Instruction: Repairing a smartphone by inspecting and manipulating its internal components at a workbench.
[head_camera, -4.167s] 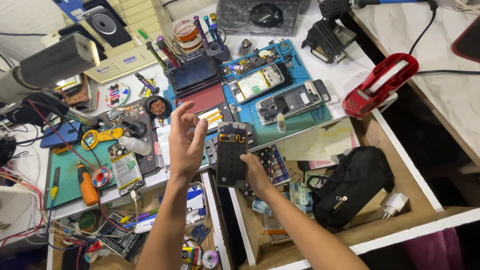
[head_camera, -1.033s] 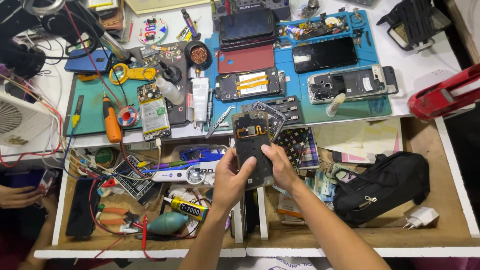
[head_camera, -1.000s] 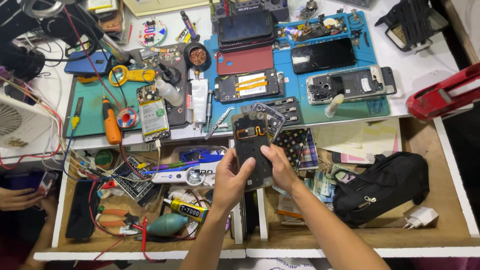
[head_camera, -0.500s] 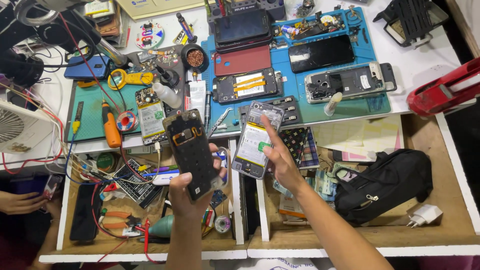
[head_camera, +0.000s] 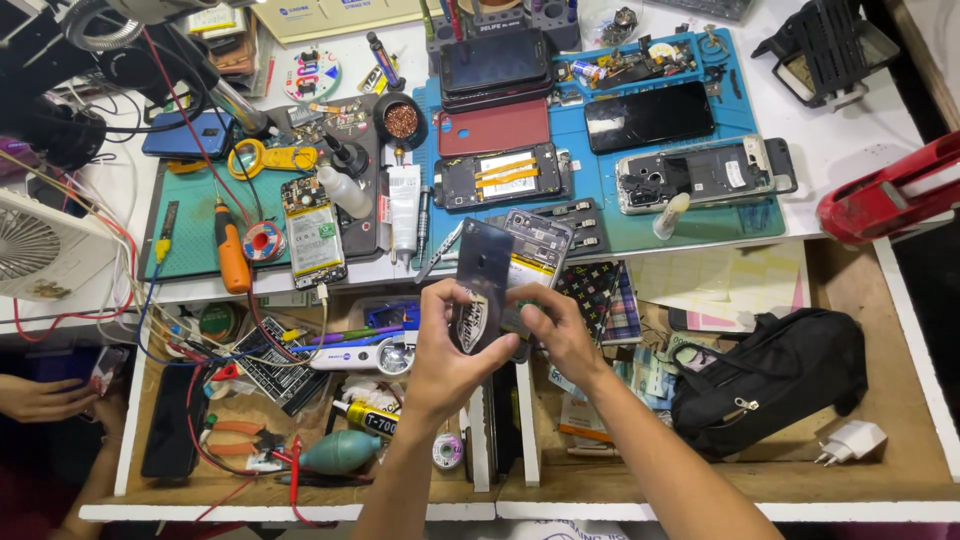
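- My left hand (head_camera: 452, 345) pinches a dark glossy phone back cover (head_camera: 480, 285), thumb over its face and fingers curled behind its lower end, holding it upright and tilted slightly.
- My right hand (head_camera: 556, 328) grips an opened phone (head_camera: 533, 262) just behind and to the right of the cover; fingers wrap its lower part, and the yellow-labelled battery and bare upper board show above them.
- Cover and phone overlap in the view; I cannot tell whether they touch.
- Both are held in the air over the open wooden drawer (head_camera: 700, 490), just in front of the worktop's front edge, near its middle.
- On the blue mat (head_camera: 760, 215) towards the worktop's back right lie a phone with an orange-striped battery (head_camera: 503, 178), a stripped phone frame (head_camera: 700, 175), a dark screen (head_camera: 648, 115) and a red back cover (head_camera: 493, 127).
- On the green mat (head_camera: 190, 245) to the left lie an orange screwdriver (head_camera: 232, 260) and another opened phone with a white battery (head_camera: 313, 232).
- In the drawer, a black bag (head_camera: 770, 375) sits at the right with a white charger plug (head_camera: 848, 442) near the front edge; a teal rubber blower (head_camera: 335, 452) lies at the left.
- A red tool (head_camera: 890, 195) rests at the worktop's right edge.
- Another person's hand (head_camera: 40, 398) shows at the far left.
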